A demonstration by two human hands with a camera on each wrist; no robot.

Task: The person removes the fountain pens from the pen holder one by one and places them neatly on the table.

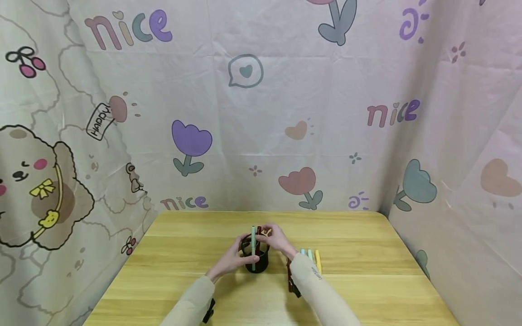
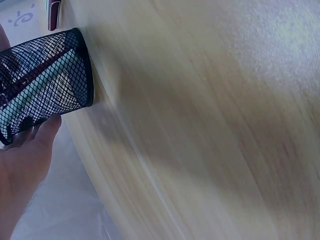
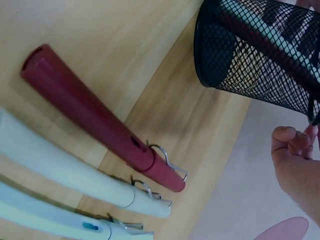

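My left hand point(image 1: 233, 259) grips a black mesh pen holder point(image 1: 263, 263), fingers around one side and thumb across its front. Inside it lean a light green pen point(image 1: 253, 244) and a dark red pen point(image 1: 258, 246), their tops standing above the rim. At the rim, my right hand point(image 1: 277, 237) pinches the upper end of the dark red pen. Through the mesh, in the left wrist view, both pens show side by side in the holder point(image 2: 82, 65). The right hand's fingers point(image 3: 286, 137) are curled close to the holder's rim in the right wrist view.
Right of the holder, another dark red pen point(image 3: 95, 115), a whitish pen point(image 3: 75, 167), a pale blue pen point(image 3: 55, 212) and a yellow pen point(image 1: 318, 261) lie on the wooden table point(image 1: 367, 290). The right sleeve partly covers them. A printed cloth point(image 1: 253, 113) hangs behind the table.
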